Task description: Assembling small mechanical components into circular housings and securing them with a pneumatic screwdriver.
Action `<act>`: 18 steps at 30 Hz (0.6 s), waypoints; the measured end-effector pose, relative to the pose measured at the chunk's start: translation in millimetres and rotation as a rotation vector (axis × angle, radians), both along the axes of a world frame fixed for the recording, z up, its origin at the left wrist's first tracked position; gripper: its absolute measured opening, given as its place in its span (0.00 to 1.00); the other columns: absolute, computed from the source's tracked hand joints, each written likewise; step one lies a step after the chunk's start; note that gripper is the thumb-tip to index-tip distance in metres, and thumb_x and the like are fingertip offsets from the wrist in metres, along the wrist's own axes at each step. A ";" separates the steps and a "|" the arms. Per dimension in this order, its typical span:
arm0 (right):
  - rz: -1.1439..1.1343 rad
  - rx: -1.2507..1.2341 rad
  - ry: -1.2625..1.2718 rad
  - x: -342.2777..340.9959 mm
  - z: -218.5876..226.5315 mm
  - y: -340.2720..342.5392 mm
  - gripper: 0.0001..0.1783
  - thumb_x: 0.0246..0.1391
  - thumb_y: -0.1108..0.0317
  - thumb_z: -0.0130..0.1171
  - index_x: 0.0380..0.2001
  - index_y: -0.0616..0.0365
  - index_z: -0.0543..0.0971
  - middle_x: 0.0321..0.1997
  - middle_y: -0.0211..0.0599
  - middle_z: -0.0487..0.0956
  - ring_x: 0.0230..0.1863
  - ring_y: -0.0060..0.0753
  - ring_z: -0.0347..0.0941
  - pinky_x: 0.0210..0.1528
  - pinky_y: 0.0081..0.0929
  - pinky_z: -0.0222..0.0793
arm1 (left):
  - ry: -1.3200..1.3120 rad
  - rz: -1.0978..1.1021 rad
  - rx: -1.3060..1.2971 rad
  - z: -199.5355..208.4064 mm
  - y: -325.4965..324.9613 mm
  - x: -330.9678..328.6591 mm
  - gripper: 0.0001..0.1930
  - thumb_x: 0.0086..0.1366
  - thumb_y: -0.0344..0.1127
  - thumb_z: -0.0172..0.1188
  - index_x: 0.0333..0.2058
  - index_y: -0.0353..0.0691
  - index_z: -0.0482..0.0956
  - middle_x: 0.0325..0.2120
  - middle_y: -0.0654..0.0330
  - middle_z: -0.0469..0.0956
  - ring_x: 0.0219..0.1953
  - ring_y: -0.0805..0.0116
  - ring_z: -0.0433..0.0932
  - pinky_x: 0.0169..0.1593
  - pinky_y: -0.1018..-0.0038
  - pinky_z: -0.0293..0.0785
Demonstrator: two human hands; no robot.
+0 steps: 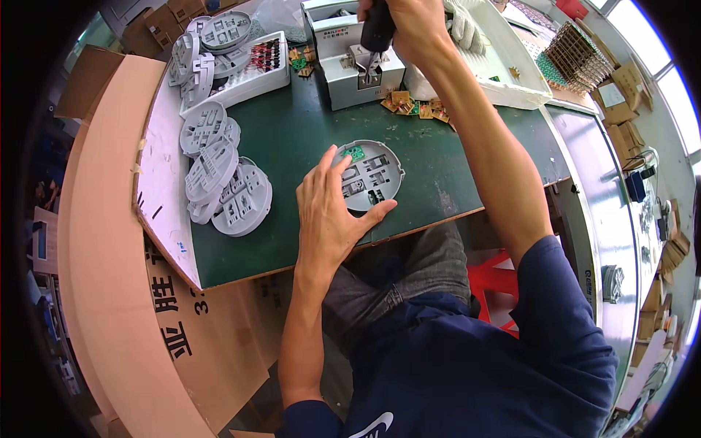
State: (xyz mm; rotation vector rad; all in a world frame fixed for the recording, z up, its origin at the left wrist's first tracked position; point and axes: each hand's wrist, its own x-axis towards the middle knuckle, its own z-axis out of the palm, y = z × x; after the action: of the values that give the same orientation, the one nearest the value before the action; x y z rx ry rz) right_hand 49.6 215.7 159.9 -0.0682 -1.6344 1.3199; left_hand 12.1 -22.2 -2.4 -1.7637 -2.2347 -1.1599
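A round grey plastic housing (385, 162) with slots and cut-outs lies on the green bench top, with a small green circuit board (355, 153) in its far left part. My left hand (326, 208) holds the housing from the left, fingers by the circuit board and thumb along the near rim. Up at the far edge of view, my right hand (420, 28) is closed round a black-handled power screwdriver (377, 31). The screwdriver's lower end points down at the metal mouth of a grey-white screw feeder (345, 82); the exact contact is too small to tell.
Several grey housings (243, 198) are piled on the left. Behind them, a white foam tray (274, 69) holds red-and-black parts. Small yellow and green circuit boards (427, 109) lie beside the feeder. A white tray (522, 91) stands at the far right; cardboard (109, 241) walls the left side.
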 end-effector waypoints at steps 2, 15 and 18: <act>-0.103 -0.013 0.127 -5.7 6.9 -13.0 0.15 0.63 0.59 0.65 0.39 0.59 0.74 0.23 0.25 0.74 0.21 0.18 0.70 0.24 0.21 0.68 | -0.014 -0.007 -0.014 -1.6 -0.2 -0.8 0.48 0.53 0.66 0.73 0.60 0.32 0.72 0.65 0.48 0.68 0.64 0.49 0.68 0.66 0.55 0.62; -0.053 -0.066 -0.120 7.5 -12.2 -32.7 0.14 0.64 0.60 0.64 0.41 0.61 0.76 0.20 0.25 0.73 0.19 0.17 0.69 0.22 0.21 0.66 | -0.017 0.006 -0.026 -3.4 -2.3 -1.2 0.48 0.52 0.65 0.74 0.61 0.33 0.71 0.66 0.48 0.67 0.63 0.49 0.68 0.66 0.54 0.61; 0.033 -0.124 -0.100 23.0 -13.2 -66.9 0.27 0.66 0.64 0.61 0.63 0.66 0.71 0.22 0.26 0.74 0.20 0.17 0.69 0.23 0.21 0.67 | -0.031 -0.009 -0.002 -1.5 -0.7 0.2 0.45 0.52 0.61 0.76 0.60 0.34 0.72 0.66 0.48 0.68 0.64 0.49 0.69 0.66 0.55 0.62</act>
State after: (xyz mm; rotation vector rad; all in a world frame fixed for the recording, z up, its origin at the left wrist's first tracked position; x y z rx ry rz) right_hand 72.7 148.8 146.7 -0.1847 -1.6414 1.4633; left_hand 12.3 -22.9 -3.9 -1.7701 -2.2485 -1.1952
